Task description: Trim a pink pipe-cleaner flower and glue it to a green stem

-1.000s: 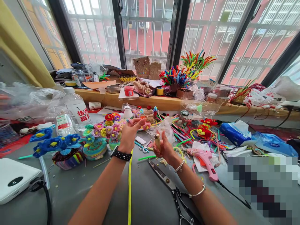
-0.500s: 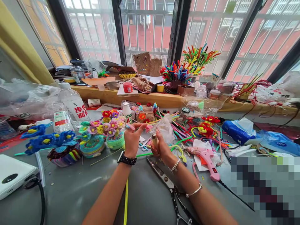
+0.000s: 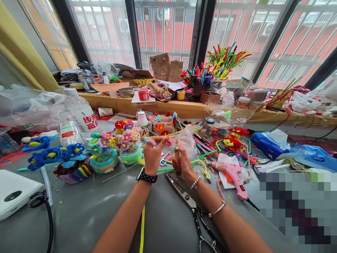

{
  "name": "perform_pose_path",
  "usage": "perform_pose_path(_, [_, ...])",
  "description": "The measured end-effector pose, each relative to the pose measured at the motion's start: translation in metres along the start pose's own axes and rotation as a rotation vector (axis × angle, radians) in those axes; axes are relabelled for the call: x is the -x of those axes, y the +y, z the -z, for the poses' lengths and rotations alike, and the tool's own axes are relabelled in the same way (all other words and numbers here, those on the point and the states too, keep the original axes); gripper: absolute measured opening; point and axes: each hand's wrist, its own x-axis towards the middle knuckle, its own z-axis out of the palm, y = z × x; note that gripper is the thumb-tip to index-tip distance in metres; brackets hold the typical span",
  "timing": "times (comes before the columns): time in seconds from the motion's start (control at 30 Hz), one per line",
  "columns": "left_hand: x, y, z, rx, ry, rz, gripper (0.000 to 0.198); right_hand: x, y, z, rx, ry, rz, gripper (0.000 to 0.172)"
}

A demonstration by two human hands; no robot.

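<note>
My left hand point(image 3: 153, 158), with a black dotted watch strap at its wrist, is closed on a pink fuzzy pipe-cleaner piece point(image 3: 170, 142); more pink and pale blue fuzz point(image 3: 150, 141) shows at its left side. Just to the right, my right hand point(image 3: 183, 161) is closed around a small tan lighter point(image 3: 177, 153), held upright with its metal top near the pink piece. I cannot make out a flame. Large scissors point(image 3: 186, 198) lie below my right hand. A yellow pipe cleaner point(image 3: 142, 225) runs down the table beneath my left forearm.
Pipe-cleaner flowers in round pots point(image 3: 104, 160) stand at the left, near a white device point(image 3: 17, 193). A pink glue gun point(image 3: 234, 172) and a blue tissue pack point(image 3: 272, 144) lie right. Loose pipe cleaners point(image 3: 205, 140) and a glass jar point(image 3: 210, 125) are behind my hands.
Both hands have shifted slightly right in view, and the lighter's top is now nearer the pink piece. The view has shifted a little. Both hands keep their hold.
</note>
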Motion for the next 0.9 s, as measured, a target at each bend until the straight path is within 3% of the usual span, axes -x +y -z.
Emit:
perform_pose_path(0.43, [0.0009,-0.0034,-0.0010,0.000,-0.019,0.015,0.013,-0.0090,0.0085,-0.0038,0.029,0.106,0.038,0.054])
perform_pose_path(0.9, [0.0014,-0.0043,-0.0023,0.004,0.001,0.038,0.014,-0.0081,0.0097,-0.0049,0.084,0.114,0.051,0.052])
